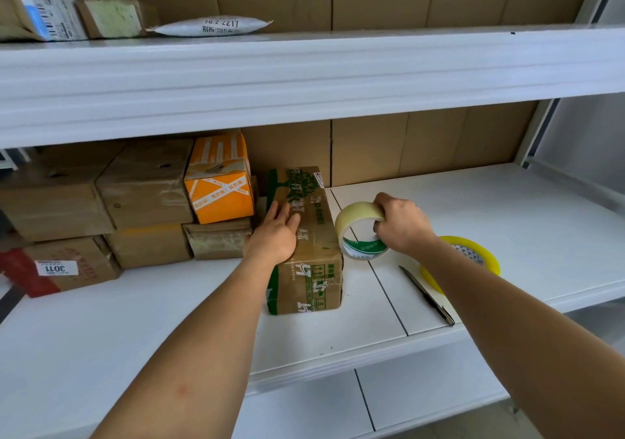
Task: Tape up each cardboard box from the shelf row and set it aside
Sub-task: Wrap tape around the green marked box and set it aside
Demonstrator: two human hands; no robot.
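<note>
We are pressing our flat left hand [275, 232] on the green-printed box [306, 242] while our right hand [400, 223] is gripping the tape roll [360, 230], apparently mid-taping, with stacked boxes [128, 201] waiting.

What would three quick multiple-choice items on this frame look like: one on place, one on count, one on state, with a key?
1. Where does the knife lie?
A. on the box
B. on the shelf, right of the box
C. on the upper shelf

2. How many tape rolls show?
A. one
B. two
C. three

3. What is the left hand doing?
A. lying flat on the green-printed box
B. gripping the knife
C. hanging idle

Key: B, it lies on the shelf; B, the clear tape roll in the right hand plus a yellow roll; A, fingers lie straight on the box top.
</note>
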